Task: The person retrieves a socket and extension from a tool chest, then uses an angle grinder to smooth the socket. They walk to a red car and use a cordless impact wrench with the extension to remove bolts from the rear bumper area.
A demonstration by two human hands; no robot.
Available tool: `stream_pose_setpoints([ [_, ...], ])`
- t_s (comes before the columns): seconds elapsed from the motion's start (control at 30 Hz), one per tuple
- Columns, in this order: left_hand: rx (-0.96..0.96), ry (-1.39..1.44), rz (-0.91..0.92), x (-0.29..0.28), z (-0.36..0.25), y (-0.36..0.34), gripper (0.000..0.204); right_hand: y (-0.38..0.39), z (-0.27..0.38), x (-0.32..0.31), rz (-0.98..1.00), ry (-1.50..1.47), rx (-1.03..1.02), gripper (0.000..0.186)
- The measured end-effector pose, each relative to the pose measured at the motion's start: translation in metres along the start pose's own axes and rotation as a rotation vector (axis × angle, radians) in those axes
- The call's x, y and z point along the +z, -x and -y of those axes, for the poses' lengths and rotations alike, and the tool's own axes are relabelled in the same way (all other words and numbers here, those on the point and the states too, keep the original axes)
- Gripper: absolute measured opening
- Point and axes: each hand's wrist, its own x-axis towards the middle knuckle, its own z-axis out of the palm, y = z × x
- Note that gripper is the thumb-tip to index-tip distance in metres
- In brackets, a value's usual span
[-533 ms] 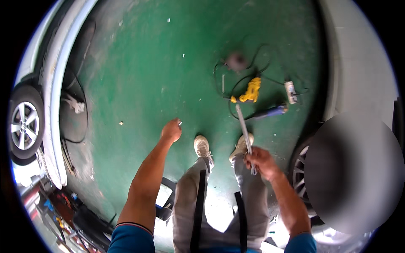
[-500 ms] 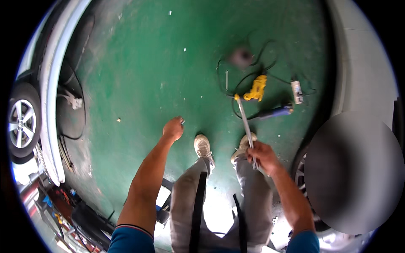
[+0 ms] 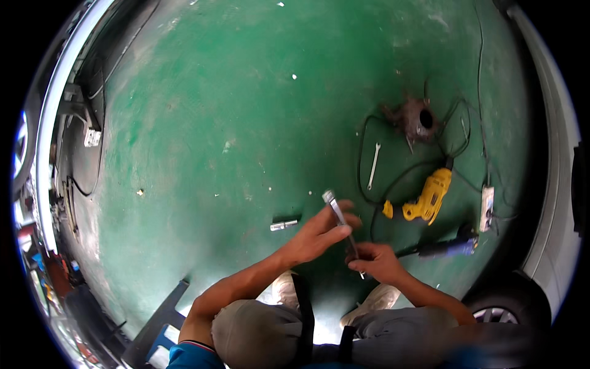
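Note:
My left hand is closed around the upper part of a long shiny metal wrench, its fingers passing behind the shaft and slightly blurred. The wrench is tilted, with its thick head pointing up and away from me. My right hand grips the lower end, and part of the shaft is hidden by its fingers. On the green floor just left of my left hand lies a chrome cylinder like a deep socket.
At right lie a yellow power drill, a combination wrench, a rusty metal part, a blue corded tool and a power strip, with black cables between them. A car stands along the right edge.
I have crouched lower. My left hand has come over from the left onto the wrench, which my right hand held alone before. The chrome cylinder now lies on the floor.

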Motion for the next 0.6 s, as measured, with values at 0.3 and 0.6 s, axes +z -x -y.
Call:
stream_pose_setpoints([
  [0.3, 0.339, -0.154, -0.178, -0.017, -0.067, 0.034, 0.024, 0.174, -0.138, -0.177, -0.87, -0.393, 0.259, 0.034],
  [0.6, 0.425, 0.018, -0.036, -0.018, -0.092, 0.049, 0.029, 0.09, -0.144, -0.247, -1.508, -0.633, 0.033, 0.055],
])
